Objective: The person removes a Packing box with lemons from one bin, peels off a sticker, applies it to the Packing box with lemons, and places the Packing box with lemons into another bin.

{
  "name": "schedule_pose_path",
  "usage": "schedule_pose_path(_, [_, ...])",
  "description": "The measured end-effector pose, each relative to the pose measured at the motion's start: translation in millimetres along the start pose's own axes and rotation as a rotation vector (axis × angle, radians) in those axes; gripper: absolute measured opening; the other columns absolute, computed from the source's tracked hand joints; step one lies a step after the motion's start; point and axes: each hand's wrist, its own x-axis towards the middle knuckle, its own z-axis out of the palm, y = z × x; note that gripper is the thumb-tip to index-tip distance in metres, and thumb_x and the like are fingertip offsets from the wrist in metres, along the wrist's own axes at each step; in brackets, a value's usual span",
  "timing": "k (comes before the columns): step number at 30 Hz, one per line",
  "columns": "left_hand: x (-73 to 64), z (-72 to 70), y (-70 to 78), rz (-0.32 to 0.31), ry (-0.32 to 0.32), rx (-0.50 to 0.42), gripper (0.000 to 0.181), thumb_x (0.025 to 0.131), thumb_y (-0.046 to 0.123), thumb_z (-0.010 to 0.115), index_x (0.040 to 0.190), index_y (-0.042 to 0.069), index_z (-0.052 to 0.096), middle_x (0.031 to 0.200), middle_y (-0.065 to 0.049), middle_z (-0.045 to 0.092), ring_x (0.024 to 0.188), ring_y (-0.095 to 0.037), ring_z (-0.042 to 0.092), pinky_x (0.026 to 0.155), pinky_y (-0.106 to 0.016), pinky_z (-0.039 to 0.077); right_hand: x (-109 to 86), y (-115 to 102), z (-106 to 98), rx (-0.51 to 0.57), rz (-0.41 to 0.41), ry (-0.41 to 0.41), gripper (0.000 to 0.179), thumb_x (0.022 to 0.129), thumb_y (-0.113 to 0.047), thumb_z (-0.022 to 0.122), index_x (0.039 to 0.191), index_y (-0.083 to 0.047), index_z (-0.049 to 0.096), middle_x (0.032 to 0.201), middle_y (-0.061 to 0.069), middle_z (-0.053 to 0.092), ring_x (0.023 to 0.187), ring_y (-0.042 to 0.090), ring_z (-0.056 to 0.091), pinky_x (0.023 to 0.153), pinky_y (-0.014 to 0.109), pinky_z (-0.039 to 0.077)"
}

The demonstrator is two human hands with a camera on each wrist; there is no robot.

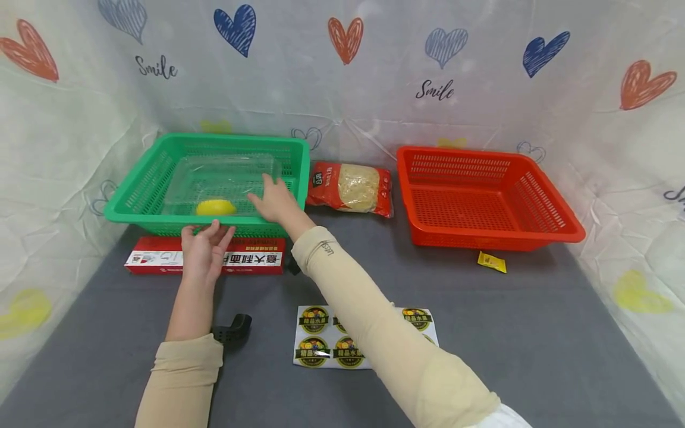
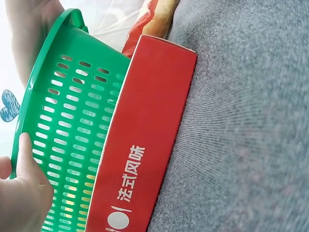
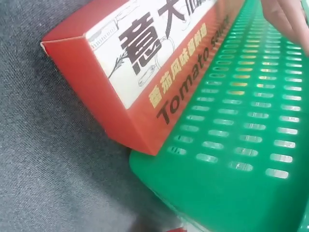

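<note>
Both your hands look unclenched: left hand point(image 1: 201, 255) at the green basket's point(image 1: 152, 222) front rim, right hand point(image 1: 276, 202) nearer the clear box point(image 1: 230, 169) inside, which stretches lengthwise leftward from its spread fingers.

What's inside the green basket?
A clear plastic container and a yellow item near the front; whether the item lies inside the container is unclear. The right hand and the basket's front rim hide whatever lies behind them.

Bright, diffuse light, faint glints on the clear container point(image 1: 225, 165), soft blur across nearby grey cloth point(image 2: 246, 159).
</note>
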Motion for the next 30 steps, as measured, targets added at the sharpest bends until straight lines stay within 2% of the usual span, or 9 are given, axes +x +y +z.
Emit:
schedule_pose_path(6, [-0.4, -0.1, -2.9, 0.003, 0.011, 0.000, 0.043, 0.086, 0.005, 0.059, 0.112, 0.014, 0.025, 0.109, -0.009, 0.036, 0.093, -0.017, 0.050, 0.083, -0.030, 0.049, 3.2, 2.4, 1.6, 0.021, 0.017, -0.032, 0.064, 0.094, -0.050, 0.037, 0.147, -0.020, 0.018, 0.150, 0.006, 0.021, 0.137, 0.020, 0.017, 0.108, 0.034, 0.024])
schedule_pose_path(15, [-1.0, -0.6, -2.0, 0.005, 0.012, 0.010, 0.044, 0.087, 0.005, 0.059, 0.113, 0.014, 0.025, 0.111, -0.008, 0.036, 0.097, -0.017, 0.050, 0.084, -0.030, 0.049, 8.1, 2.9, 3.8, 0.053, 0.029, -0.036, 0.063, 0.094, -0.052, 0.034, 0.146, -0.020, 0.020, 0.149, 0.005, 0.022, 0.137, 0.021, 0.016, 0.108, 0.035, 0.023])
schedule_pose_path(20, [-0.3, -0.2, -0.1, 0.011, 0.004, 0.003, 0.045, 0.086, 0.006, 0.060, 0.113, 0.014, 0.025, 0.110, -0.008, 0.036, 0.093, -0.017, 0.051, 0.083, -0.030, 0.049, 8.2, 1.4, 3.5, 0.061, 0.017, -0.020, 0.058, 0.095, -0.049, 0.034, 0.145, -0.020, 0.025, 0.148, 0.004, 0.026, 0.137, 0.020, 0.017, 0.108, 0.034, 0.023])
schedule_pose_path(30, [-1.1, -0.4, -0.3, 0.007, 0.013, 0.043, 0.045, 0.086, 0.007, 0.061, 0.113, 0.014, 0.026, 0.112, -0.007, 0.035, 0.099, -0.018, 0.050, 0.082, -0.030, 0.050, 7.8, 3.4, 3.6, 0.099, -0.006, 0.018, 0.050, 0.095, -0.042, 0.043, 0.140, -0.020, 0.033, 0.145, 0.005, 0.031, 0.133, 0.019, 0.027, 0.103, 0.033, 0.031])
